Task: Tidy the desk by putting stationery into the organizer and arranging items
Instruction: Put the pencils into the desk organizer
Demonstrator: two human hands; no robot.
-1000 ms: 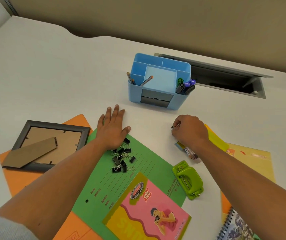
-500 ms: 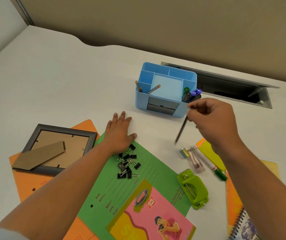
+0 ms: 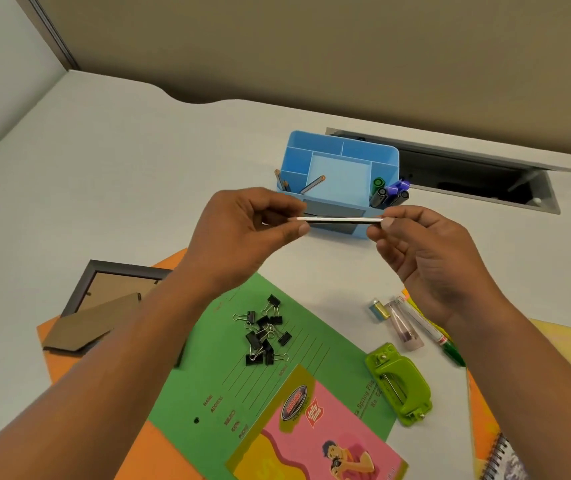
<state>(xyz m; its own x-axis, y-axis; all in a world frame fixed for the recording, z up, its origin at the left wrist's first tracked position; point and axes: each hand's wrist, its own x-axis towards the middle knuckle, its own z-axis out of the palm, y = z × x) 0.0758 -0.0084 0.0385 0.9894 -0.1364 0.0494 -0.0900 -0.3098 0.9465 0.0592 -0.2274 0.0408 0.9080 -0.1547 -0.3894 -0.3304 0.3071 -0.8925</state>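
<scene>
A thin dark pencil lies level in the air just in front of the blue organizer. My left hand pinches its left end and my right hand pinches its right end. The organizer holds pencils in its left slots and markers at its right corner. Several black binder clips lie loose on the green folder. A green-capped pen, a clear case and a small yellow and blue item lie on the desk below my right hand.
A green hole punch sits at the green folder's right edge. A dark picture frame lies face down on an orange folder at the left. A pink booklet, a spiral notebook and an open cable slot are also here.
My left hand rose off the green folder and took the pencil's left end. My right hand lifted the pencil from the desk and turned it level in front of the organizer.
</scene>
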